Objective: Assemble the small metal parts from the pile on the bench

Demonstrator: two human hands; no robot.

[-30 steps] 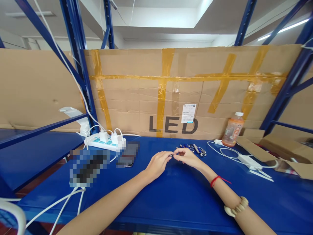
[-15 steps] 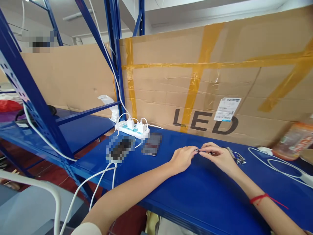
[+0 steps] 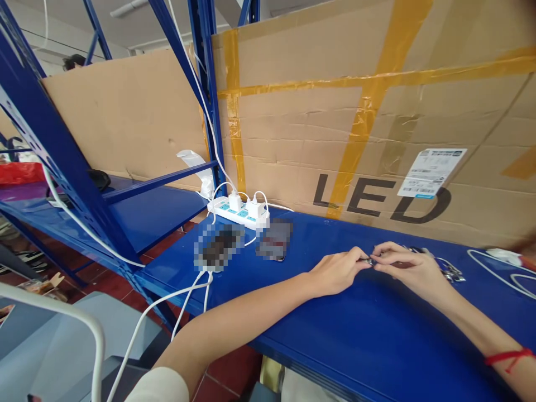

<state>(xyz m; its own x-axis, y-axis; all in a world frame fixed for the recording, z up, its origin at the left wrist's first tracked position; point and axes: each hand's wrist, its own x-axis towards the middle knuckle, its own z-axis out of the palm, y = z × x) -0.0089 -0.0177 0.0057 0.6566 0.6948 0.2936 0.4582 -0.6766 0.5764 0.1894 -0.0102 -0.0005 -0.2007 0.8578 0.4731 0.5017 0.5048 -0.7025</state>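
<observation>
My left hand and my right hand meet fingertip to fingertip low over the blue shelf top. Both pinch one small dark metal part between them; it is too small to name. Just right of my right hand lies a little heap of similar small metal and blue parts. A red string circles my right wrist.
A white power strip with chargers sits at the back left, white cables running off the shelf edge. Two blurred devices lie beside it. A taped cardboard sheet marked LED stands behind. A white cable lies right. Blue rack posts stand left.
The view has swung left and closer, so the bottle and box at the right have left the picture. My hands keep pinching the same small part together.
</observation>
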